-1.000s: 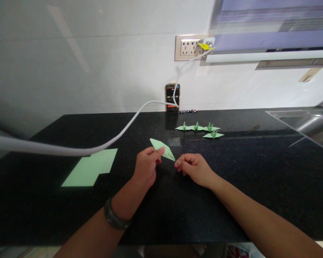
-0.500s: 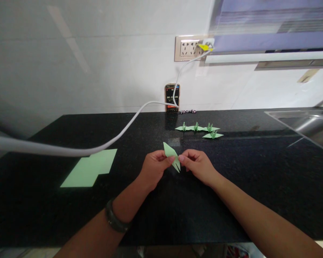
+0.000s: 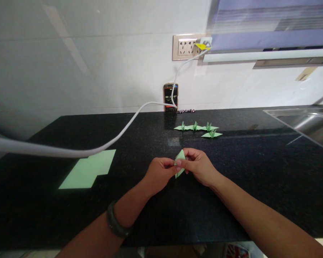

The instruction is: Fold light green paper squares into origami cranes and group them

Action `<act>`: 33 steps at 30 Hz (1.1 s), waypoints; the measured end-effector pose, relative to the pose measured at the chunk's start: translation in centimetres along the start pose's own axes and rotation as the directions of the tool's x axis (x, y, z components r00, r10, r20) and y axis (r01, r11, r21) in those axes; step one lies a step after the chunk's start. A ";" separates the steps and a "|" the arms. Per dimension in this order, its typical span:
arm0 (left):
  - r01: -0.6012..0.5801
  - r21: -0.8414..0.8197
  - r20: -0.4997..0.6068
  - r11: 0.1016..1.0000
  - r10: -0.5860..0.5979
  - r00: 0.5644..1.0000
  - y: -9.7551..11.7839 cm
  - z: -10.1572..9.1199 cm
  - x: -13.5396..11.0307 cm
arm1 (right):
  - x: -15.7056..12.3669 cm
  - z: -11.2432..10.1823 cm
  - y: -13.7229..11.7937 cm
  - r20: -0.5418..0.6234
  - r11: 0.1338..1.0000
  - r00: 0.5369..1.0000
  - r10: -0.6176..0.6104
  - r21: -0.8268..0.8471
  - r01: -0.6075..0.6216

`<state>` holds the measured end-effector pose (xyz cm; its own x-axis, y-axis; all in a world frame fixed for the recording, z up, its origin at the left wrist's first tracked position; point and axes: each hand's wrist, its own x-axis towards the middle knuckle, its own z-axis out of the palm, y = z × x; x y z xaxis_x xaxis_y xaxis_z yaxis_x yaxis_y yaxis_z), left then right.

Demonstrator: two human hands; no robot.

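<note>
Head view | left hand (image 3: 160,175): closed in a pinch on folded green paper (image 3: 181,156) | right hand (image 3: 200,166): gripping the same piece from its right side | paper: between both hands, over the black table (image 3: 183,218) | flat green sheets (image 3: 88,170): on table, left | four folded green figures (image 3: 195,127): beyond the hands

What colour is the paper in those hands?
The folded paper is pale green, seen in the head view.

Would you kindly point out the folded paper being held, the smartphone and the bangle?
Folded paper (image 3: 181,155): head view, its upper part.
Smartphone (image 3: 168,92): head view, its screen.
Bangle (image 3: 113,222): head view, its band's outer face.
</note>
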<state>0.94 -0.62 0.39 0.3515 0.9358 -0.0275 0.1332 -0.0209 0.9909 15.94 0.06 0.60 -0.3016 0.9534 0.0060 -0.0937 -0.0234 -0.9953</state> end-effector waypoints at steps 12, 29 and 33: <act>0.092 0.020 -0.030 0.996 -0.091 0.995 0.0 0.3 -0.1 | 0.7 -0.5 0.2 -0.243 0.995 0.968 -0.055 0.070 0.074; -0.068 -0.240 -0.222 0.968 0.014 0.975 0.6 0.1 0.2 | 0.3 -0.5 0.3 -0.099 0.990 0.988 -0.121 -0.090 0.112; -0.155 -0.306 -0.259 0.939 0.075 0.963 0.7 0.0 0.1 | 0.3 -0.6 0.3 -0.071 0.993 0.990 -0.122 0.000 0.122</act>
<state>1.11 -0.51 1.08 0.1087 0.9907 0.0816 -0.2128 -0.0570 0.9754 16.33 0.54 0.21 -0.2203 0.9680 0.1202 -0.1296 0.0931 -0.9872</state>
